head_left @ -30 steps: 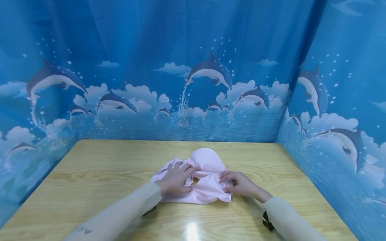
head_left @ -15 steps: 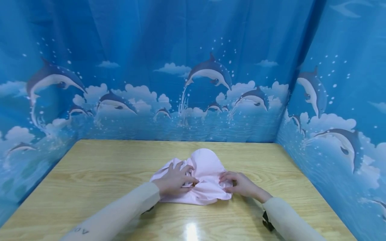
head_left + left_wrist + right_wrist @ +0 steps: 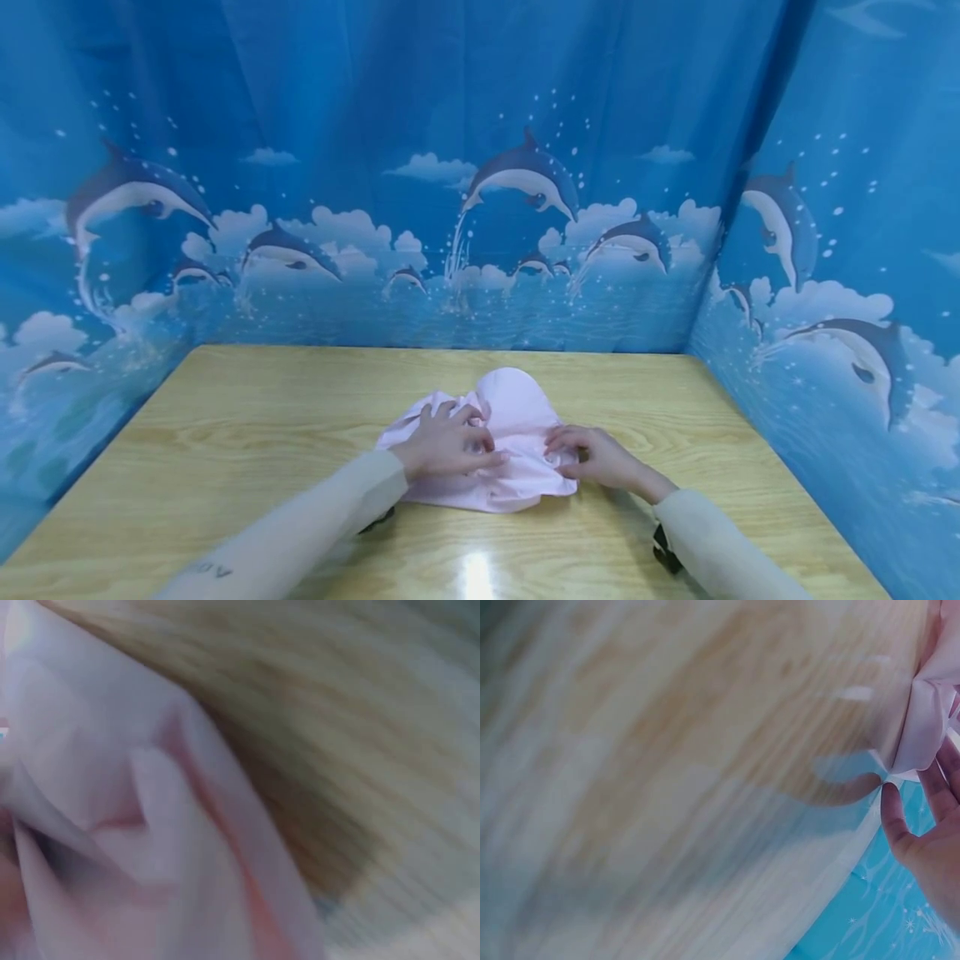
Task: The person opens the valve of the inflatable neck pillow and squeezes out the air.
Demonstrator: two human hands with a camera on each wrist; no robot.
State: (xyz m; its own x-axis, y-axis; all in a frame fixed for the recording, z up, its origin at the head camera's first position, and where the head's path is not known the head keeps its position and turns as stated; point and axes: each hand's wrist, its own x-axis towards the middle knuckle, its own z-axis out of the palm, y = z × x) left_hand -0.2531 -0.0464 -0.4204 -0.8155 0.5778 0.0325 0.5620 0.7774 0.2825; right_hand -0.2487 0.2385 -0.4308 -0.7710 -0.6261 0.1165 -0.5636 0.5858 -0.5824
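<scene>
My left hand lies on the pink cloth, fingers spread and pressing its gathered middle. My right hand rests at the cloth's right edge, fingers lightly bent on the fabric — whether they pinch it I cannot tell. The cloth sits bunched mid-table, toward the near edge — dolphin curtain behind.

Both wrist views motion-blurred.
</scene>
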